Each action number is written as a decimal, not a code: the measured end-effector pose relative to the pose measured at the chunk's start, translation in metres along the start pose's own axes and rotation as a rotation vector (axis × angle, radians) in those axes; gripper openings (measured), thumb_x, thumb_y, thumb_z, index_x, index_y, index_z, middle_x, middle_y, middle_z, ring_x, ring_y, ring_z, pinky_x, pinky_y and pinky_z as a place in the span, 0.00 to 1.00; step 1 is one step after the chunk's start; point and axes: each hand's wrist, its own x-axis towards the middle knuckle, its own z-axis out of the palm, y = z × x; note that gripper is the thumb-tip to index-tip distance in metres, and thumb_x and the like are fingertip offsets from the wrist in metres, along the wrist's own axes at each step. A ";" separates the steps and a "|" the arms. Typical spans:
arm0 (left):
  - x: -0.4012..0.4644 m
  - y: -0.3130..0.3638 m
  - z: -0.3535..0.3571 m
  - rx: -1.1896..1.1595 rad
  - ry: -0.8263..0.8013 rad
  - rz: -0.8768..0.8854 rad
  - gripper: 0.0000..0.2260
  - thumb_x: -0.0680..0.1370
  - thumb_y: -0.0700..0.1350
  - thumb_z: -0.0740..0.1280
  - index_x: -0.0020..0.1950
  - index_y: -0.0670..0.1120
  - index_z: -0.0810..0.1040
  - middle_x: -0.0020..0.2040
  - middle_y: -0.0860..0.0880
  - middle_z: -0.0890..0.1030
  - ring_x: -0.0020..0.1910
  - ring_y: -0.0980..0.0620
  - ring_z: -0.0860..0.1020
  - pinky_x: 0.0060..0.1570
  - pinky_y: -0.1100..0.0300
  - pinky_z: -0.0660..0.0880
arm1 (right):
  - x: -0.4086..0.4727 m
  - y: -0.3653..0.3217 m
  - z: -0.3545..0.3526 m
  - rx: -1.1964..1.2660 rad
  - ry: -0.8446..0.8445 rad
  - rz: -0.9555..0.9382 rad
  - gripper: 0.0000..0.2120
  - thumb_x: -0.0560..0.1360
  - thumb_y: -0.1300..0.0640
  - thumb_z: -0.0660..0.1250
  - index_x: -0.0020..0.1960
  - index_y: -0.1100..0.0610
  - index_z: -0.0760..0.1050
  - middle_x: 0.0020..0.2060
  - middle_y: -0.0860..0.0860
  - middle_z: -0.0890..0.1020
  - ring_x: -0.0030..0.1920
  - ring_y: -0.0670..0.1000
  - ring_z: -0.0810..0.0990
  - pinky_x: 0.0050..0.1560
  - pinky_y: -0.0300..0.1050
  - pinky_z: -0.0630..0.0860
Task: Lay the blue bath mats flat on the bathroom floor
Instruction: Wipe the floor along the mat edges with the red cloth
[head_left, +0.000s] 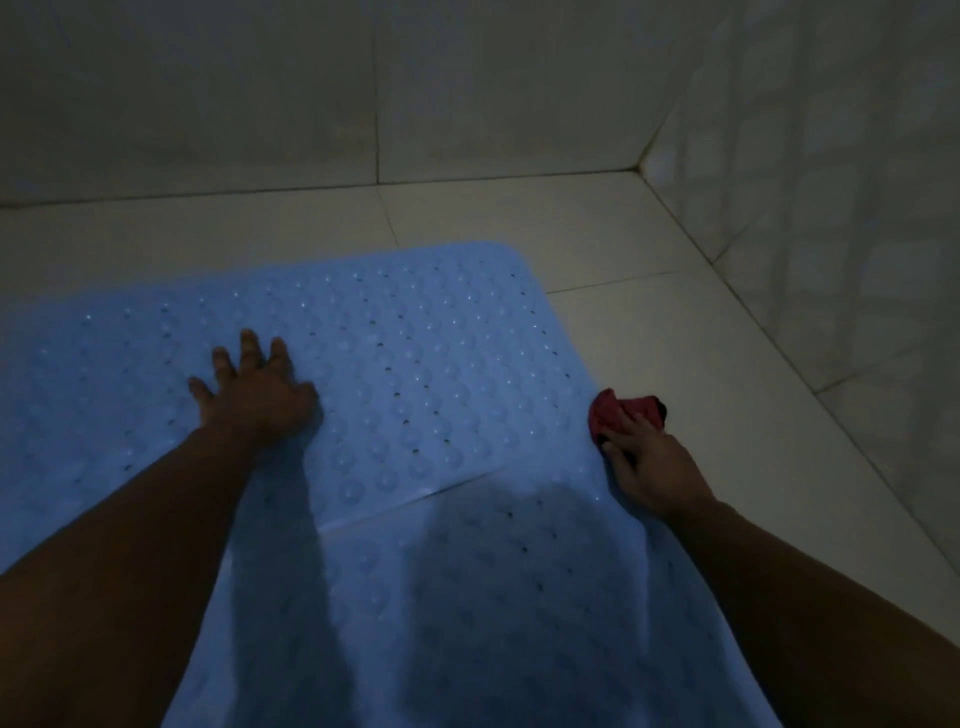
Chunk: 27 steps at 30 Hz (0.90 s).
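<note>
Two blue rubber bath mats with bumps and small holes lie on the tiled floor. The far mat (426, 343) is spread flat and its near edge overlaps the near mat (493, 597), which runs toward me in shadow. My left hand (254, 387) presses flat on the far mat with its fingers spread. At the right edge of the mats, my right hand (652, 467) grips a crumpled red cloth (623, 413), which touches the floor beside the mat.
Pale floor tiles (649, 332) stretch beyond and right of the mats. Tiled walls (467, 88) close the space at the back and on the right, meeting in a corner at the upper right. The room is dim.
</note>
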 end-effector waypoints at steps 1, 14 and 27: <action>-0.009 0.008 0.000 -0.056 0.030 -0.017 0.36 0.81 0.60 0.61 0.84 0.51 0.50 0.84 0.45 0.44 0.81 0.36 0.41 0.76 0.30 0.45 | -0.004 -0.001 0.002 0.016 0.000 0.011 0.26 0.79 0.44 0.52 0.66 0.53 0.80 0.71 0.51 0.75 0.72 0.57 0.71 0.64 0.56 0.75; -0.264 0.093 0.189 0.124 0.188 0.763 0.35 0.69 0.70 0.68 0.71 0.53 0.78 0.75 0.45 0.72 0.76 0.41 0.67 0.67 0.33 0.67 | -0.002 0.002 -0.012 0.112 -0.097 0.096 0.17 0.82 0.52 0.62 0.69 0.49 0.77 0.77 0.49 0.67 0.78 0.54 0.63 0.74 0.48 0.63; -0.276 0.096 0.174 0.081 0.235 0.803 0.34 0.78 0.62 0.64 0.80 0.49 0.65 0.83 0.45 0.58 0.82 0.38 0.53 0.74 0.31 0.56 | -0.126 0.052 -0.019 0.131 -0.033 0.259 0.17 0.81 0.54 0.60 0.67 0.56 0.79 0.73 0.56 0.72 0.75 0.60 0.68 0.66 0.55 0.72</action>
